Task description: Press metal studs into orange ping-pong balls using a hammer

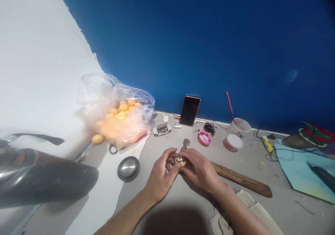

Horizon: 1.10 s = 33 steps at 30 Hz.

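A small yellow ball (180,163) with shiny silver metal pieces on its top is held between my two hands. The thumb and fingers of my left hand (161,174) close round its left side. From the right, the curled fingers of my right hand (201,168) press against it; some of those fingertips are hidden. Beneath and behind my right hand lies a hammer (242,179) with a wooden handle, its metal head showing just beyond the fingers. Past my left hand stands a small open box (162,129) of tiny silver pieces.
A plastic bag (146,104) full of yellow balls stands at left, with one loose yellow ball (97,139) beside it. A round metal lid (128,168) lies nearer. A phone (190,110) leans on the blue wall. Cups, including a white cup (240,126), and a cloth (255,209) are right.
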Each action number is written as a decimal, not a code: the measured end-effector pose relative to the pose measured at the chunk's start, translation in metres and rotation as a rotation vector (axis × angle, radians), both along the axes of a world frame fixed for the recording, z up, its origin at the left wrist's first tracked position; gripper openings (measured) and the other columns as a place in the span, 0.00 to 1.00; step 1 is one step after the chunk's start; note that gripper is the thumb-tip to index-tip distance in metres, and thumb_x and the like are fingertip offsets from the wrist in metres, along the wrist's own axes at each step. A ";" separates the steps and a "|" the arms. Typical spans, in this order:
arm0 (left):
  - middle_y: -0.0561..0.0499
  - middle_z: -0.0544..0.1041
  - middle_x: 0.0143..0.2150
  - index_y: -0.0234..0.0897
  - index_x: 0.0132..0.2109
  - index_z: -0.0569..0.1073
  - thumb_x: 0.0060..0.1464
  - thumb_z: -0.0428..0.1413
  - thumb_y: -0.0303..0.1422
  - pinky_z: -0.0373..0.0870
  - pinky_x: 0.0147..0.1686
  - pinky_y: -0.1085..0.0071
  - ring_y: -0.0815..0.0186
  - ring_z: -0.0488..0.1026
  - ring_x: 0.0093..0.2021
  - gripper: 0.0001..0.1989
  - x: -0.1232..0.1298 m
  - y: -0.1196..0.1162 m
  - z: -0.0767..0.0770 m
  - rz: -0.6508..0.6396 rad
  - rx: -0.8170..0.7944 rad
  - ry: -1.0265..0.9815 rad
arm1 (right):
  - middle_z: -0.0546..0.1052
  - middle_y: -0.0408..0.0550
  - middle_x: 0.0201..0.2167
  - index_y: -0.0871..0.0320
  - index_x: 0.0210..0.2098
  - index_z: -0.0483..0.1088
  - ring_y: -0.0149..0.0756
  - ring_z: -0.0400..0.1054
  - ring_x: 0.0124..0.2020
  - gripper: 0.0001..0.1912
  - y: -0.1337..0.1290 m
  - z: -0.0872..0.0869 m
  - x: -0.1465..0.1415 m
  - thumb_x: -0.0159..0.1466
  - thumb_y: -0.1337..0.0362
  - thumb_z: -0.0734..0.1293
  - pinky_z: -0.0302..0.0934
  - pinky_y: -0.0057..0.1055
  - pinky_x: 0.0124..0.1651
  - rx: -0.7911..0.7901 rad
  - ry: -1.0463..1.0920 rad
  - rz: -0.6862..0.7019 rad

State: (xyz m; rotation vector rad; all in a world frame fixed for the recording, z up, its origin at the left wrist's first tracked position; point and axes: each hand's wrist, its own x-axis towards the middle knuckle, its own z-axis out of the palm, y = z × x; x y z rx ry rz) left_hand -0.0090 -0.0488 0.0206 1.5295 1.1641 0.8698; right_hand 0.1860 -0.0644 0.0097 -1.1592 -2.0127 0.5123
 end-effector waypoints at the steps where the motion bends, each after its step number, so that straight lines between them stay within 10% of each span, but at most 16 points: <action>1: 0.46 0.82 0.45 0.41 0.53 0.75 0.63 0.57 0.40 0.75 0.44 0.63 0.59 0.79 0.42 0.14 -0.003 0.005 0.003 0.011 0.067 0.067 | 0.78 0.55 0.52 0.52 0.57 0.69 0.48 0.74 0.54 0.18 0.000 -0.001 0.001 0.68 0.67 0.70 0.72 0.44 0.56 -0.007 -0.003 -0.012; 6: 0.42 0.83 0.44 0.41 0.41 0.80 0.63 0.53 0.29 0.73 0.52 0.57 0.52 0.80 0.47 0.10 -0.013 0.054 0.018 0.149 0.497 0.487 | 0.79 0.56 0.52 0.54 0.56 0.70 0.49 0.74 0.54 0.19 0.001 -0.006 0.003 0.66 0.68 0.71 0.70 0.46 0.57 -0.023 -0.017 -0.046; 12: 0.40 0.84 0.37 0.38 0.41 0.83 0.62 0.50 0.22 0.74 0.44 0.62 0.51 0.83 0.43 0.16 0.008 0.112 0.029 0.103 0.322 1.133 | 0.80 0.54 0.51 0.55 0.55 0.70 0.48 0.75 0.51 0.20 0.001 -0.008 0.001 0.63 0.70 0.71 0.70 0.44 0.55 -0.010 -0.025 -0.059; 33: 0.30 0.84 0.41 0.29 0.45 0.82 0.60 0.47 0.19 0.75 0.42 0.58 0.43 0.83 0.46 0.18 0.026 0.132 0.037 -0.036 0.371 1.323 | 0.80 0.53 0.49 0.55 0.54 0.71 0.46 0.75 0.49 0.18 0.004 -0.003 0.004 0.64 0.69 0.71 0.68 0.40 0.53 -0.071 -0.023 -0.052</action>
